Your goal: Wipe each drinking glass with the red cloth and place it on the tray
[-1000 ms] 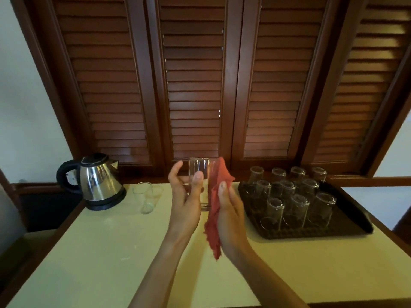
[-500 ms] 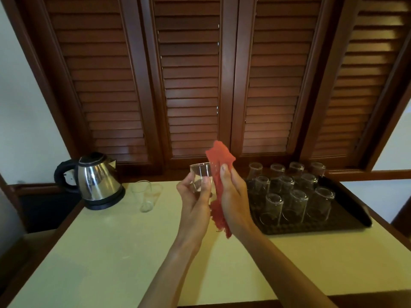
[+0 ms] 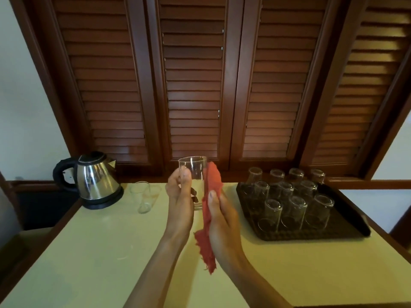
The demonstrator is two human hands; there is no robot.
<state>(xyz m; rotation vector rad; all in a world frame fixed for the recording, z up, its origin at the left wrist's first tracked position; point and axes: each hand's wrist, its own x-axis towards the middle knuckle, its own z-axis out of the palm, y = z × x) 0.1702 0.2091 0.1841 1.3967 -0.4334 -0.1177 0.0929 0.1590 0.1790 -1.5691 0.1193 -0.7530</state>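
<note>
My left hand (image 3: 180, 196) grips a clear drinking glass (image 3: 194, 172) upright above the middle of the table. My right hand (image 3: 220, 216) holds the red cloth (image 3: 211, 196) and presses it against the glass's right side; the cloth's loose end hangs below my palm. The dark tray (image 3: 347, 216) sits on the right of the table with several glasses standing upside down on it. One more clear glass (image 3: 142, 196) stands on the table to the left, next to the kettle.
A steel electric kettle (image 3: 93, 181) with a black handle stands at the table's back left. The pale table top (image 3: 100, 252) has a wooden edge. Dark louvred shutters (image 3: 193, 85) close off the wall behind.
The glass sits more upright in my left hand. My right hand has slid the cloth down along the glass's right side.
</note>
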